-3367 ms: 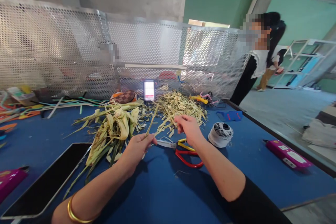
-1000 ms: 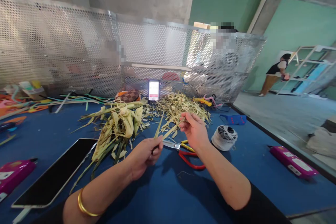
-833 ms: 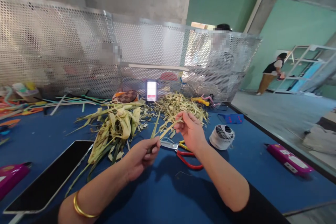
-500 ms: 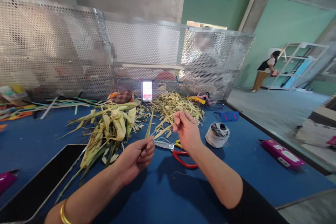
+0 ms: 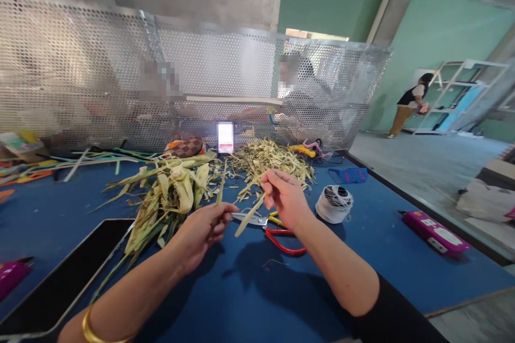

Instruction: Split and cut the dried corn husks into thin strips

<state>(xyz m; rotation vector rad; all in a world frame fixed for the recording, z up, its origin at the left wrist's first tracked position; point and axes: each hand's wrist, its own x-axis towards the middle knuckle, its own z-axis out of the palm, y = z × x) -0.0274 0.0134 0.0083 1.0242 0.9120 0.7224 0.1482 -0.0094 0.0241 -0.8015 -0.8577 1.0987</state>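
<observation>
Pinched in my right hand (image 5: pixel 284 195) is a narrow pale strip of corn husk (image 5: pixel 250 216) that hangs down to the left. My left hand (image 5: pixel 207 233), with a gold bangle on its wrist, has its fingers closed on a thin greenish husk strip (image 5: pixel 221 185) that points upward. Beneath my hands lie scissors (image 5: pixel 284 246) with red and yellow handles, blades toward the left. A bundle of corn husks (image 5: pixel 179 190) rests beyond my left hand. Behind my right hand is a heap of shredded husk (image 5: pixel 273 158). A spool of white string (image 5: pixel 333 204) stands to the right.
A dark tablet (image 5: pixel 68 278) lies at the left on the blue table (image 5: pixel 257 305). A lit phone (image 5: pixel 225 136) stands before the perforated metal screen (image 5: pixel 217 69). A purple device (image 5: pixel 434 233) lies at the right. People are behind the screen and by a shelf.
My hands have moved apart, my left one shifting left. The pale strip that stretched between them now hangs from my right hand alone. A person behind the screen has turned.
</observation>
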